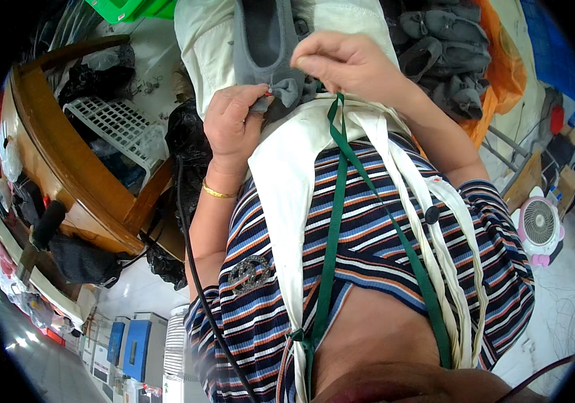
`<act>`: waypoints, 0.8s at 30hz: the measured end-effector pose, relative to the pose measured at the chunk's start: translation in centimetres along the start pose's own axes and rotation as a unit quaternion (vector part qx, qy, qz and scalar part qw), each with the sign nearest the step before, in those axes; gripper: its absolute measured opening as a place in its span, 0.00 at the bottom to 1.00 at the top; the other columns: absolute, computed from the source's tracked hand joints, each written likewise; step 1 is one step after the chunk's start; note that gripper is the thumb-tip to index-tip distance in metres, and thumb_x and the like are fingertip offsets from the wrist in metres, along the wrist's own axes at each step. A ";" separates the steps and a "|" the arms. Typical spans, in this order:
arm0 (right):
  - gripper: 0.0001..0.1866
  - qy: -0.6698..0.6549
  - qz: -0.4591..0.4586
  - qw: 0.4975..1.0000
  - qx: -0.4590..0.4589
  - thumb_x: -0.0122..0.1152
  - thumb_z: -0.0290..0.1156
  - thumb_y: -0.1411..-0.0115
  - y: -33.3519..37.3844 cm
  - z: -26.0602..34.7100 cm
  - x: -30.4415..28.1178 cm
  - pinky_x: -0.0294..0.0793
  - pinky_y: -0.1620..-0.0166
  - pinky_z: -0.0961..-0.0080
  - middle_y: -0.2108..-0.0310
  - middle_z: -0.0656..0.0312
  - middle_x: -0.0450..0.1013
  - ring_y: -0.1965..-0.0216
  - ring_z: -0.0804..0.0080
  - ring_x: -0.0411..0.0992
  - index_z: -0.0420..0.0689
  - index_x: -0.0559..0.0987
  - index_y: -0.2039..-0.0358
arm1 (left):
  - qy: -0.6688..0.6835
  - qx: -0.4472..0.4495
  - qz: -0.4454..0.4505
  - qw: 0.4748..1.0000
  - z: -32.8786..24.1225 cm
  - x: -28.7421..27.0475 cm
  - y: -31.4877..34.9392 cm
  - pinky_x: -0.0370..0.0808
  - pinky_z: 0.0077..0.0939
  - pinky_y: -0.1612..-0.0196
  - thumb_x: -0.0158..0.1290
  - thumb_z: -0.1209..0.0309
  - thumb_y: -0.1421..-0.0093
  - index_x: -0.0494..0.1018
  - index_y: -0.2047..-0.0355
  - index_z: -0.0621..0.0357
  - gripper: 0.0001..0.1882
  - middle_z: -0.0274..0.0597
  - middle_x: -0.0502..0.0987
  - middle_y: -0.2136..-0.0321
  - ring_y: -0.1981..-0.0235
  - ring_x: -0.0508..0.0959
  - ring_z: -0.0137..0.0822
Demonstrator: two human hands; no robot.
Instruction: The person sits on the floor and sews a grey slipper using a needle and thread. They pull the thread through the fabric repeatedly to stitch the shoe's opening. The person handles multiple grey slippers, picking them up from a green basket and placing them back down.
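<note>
A grey cloth shoe [265, 37] lies across my lap, its opening facing up and a grey bow [287, 93] at its near end. My left hand [228, 127] is closed on the shoe beside the bow, thumb and fingers pinching the cloth. A small red spot shows at those fingertips. To the right of the shoe, my right hand [348, 64] is raised with thumb and forefinger pressed together. Whatever it pinches is too small to make out. A white apron [280, 174] and a green ribbon [334, 248] hang over my striped top.
Several grey shoes [445, 60] are heaped at the right beside an orange sheet [502, 60]. On the left stand a curved wooden piece of furniture [75, 174] and a white plastic basket [116, 124]. A black cable [190, 235] runs past my left arm. A small fan [539, 221] stands far right.
</note>
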State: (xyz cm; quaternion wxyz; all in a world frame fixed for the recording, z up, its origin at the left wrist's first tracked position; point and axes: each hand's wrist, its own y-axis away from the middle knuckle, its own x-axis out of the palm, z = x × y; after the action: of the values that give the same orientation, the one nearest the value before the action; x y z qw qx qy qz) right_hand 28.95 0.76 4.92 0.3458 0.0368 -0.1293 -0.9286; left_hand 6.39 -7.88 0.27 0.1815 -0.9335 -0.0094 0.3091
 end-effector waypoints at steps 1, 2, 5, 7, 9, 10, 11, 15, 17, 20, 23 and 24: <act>0.08 0.062 0.011 0.998 -0.002 0.54 0.31 0.32 -0.3 -0.2 0.4 0.63 0.75 0.88 0.77 0.71 0.70 0.78 0.88 0.65 0.43 0.78 0.58 | -0.011 0.009 -0.006 1.000 0.1 0.1 0.2 0.75 0.29 0.62 0.62 0.81 0.57 0.80 0.66 0.56 0.15 0.38 0.81 0.68 0.66 0.79 0.39; 0.08 0.124 0.022 0.992 -0.004 0.55 0.31 0.32 -0.5 -0.4 0.8 0.62 0.75 0.87 0.77 0.71 0.70 0.78 0.88 0.65 0.43 0.78 0.59 | -0.024 0.022 -0.015 0.999 0.1 0.2 0.3 0.76 0.29 0.62 0.62 0.81 0.58 0.80 0.66 0.55 0.16 0.38 0.81 0.68 0.66 0.79 0.39; 0.07 0.233 0.005 0.966 -0.108 0.56 0.29 0.36 -1.2 -1.4 1.5 0.67 0.73 0.82 0.77 0.63 0.73 0.78 0.79 0.68 0.42 0.78 0.60 | -0.067 0.053 -0.042 0.995 -0.1 0.5 0.6 0.76 0.29 0.61 0.61 0.81 0.61 0.81 0.65 0.54 0.19 0.37 0.81 0.68 0.66 0.78 0.39; 0.07 0.275 0.005 0.953 -0.126 0.57 0.29 0.37 -1.3 -1.4 1.6 0.70 0.72 0.79 0.76 0.59 0.74 0.78 0.73 0.71 0.42 0.78 0.60 | -0.104 0.062 -0.057 0.991 -0.4 0.5 0.7 0.76 0.30 0.61 0.61 0.81 0.62 0.81 0.65 0.53 0.20 0.36 0.80 0.67 0.67 0.78 0.39; 0.08 0.313 0.015 0.942 -0.118 0.57 0.29 0.38 -1.2 -1.2 1.7 0.72 0.70 0.77 0.74 0.56 0.76 0.77 0.66 0.74 0.41 0.79 0.60 | -0.109 0.063 -0.059 0.990 -0.3 0.6 1.0 0.77 0.30 0.61 0.61 0.81 0.62 0.81 0.65 0.53 0.20 0.37 0.80 0.67 0.66 0.78 0.40; 0.08 0.324 0.018 0.939 -0.115 0.56 0.29 0.38 -1.2 -1.2 1.8 0.73 0.70 0.76 0.74 0.55 0.76 0.76 0.65 0.75 0.41 0.79 0.60 | -0.112 0.063 -0.059 0.990 -0.3 0.6 1.1 0.77 0.30 0.61 0.61 0.81 0.62 0.81 0.65 0.53 0.20 0.37 0.81 0.67 0.66 0.78 0.40; 0.08 0.334 0.022 0.935 -0.113 0.56 0.29 0.38 -1.2 -1.2 1.8 0.74 0.70 0.75 0.74 0.54 0.77 0.75 0.63 0.76 0.41 0.79 0.60 | -0.113 0.063 -0.059 0.990 -0.3 0.6 1.1 0.77 0.29 0.61 0.61 0.81 0.62 0.81 0.65 0.53 0.20 0.37 0.81 0.66 0.66 0.78 0.40; 0.09 0.340 0.020 0.934 -0.105 0.56 0.30 0.38 -1.2 -1.5 1.8 0.75 0.69 0.73 0.73 0.53 0.78 0.74 0.60 0.77 0.42 0.80 0.60 | -0.114 0.066 -0.056 0.990 -0.1 0.6 1.2 0.77 0.29 0.62 0.60 0.81 0.61 0.81 0.64 0.54 0.20 0.37 0.81 0.65 0.65 0.79 0.40; 0.10 0.341 0.021 0.934 -0.103 0.56 0.30 0.38 -1.2 -1.5 1.8 0.75 0.69 0.73 0.72 0.53 0.78 0.74 0.60 0.77 0.42 0.80 0.59 | -0.115 0.067 -0.053 0.990 -0.1 0.6 1.2 0.77 0.29 0.62 0.60 0.82 0.61 0.81 0.64 0.54 0.20 0.38 0.81 0.65 0.65 0.79 0.40; 0.10 0.346 0.024 0.933 -0.101 0.55 0.30 0.38 -1.2 -1.4 1.8 0.75 0.68 0.72 0.72 0.52 0.78 0.74 0.59 0.77 0.41 0.80 0.59 | -0.116 0.066 -0.053 0.990 0.0 0.6 1.3 0.78 0.29 0.62 0.59 0.82 0.61 0.81 0.64 0.54 0.20 0.38 0.81 0.65 0.65 0.79 0.39; 0.10 0.350 0.027 0.930 -0.105 0.55 0.29 0.39 -1.2 -1.5 1.8 0.75 0.68 0.72 0.72 0.52 0.78 0.73 0.59 0.77 0.40 0.80 0.59 | -0.112 0.067 -0.058 0.990 0.1 0.7 1.2 0.78 0.29 0.62 0.59 0.82 0.61 0.81 0.64 0.54 0.20 0.38 0.82 0.65 0.66 0.79 0.39; 0.10 0.351 0.028 0.930 -0.107 0.55 0.29 0.39 -1.2 -1.5 1.8 0.75 0.68 0.72 0.72 0.52 0.78 0.73 0.59 0.77 0.40 0.80 0.59 | -0.112 0.067 -0.059 0.990 0.0 0.7 1.2 0.78 0.29 0.62 0.59 0.82 0.61 0.81 0.64 0.54 0.20 0.38 0.82 0.65 0.66 0.79 0.39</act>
State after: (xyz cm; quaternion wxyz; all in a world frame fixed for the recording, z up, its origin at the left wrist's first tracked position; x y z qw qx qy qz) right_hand 27.09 0.17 3.16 0.3964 0.3200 0.0995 -0.8547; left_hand 6.86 -8.92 -0.60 0.2589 -0.8768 -0.0640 0.4001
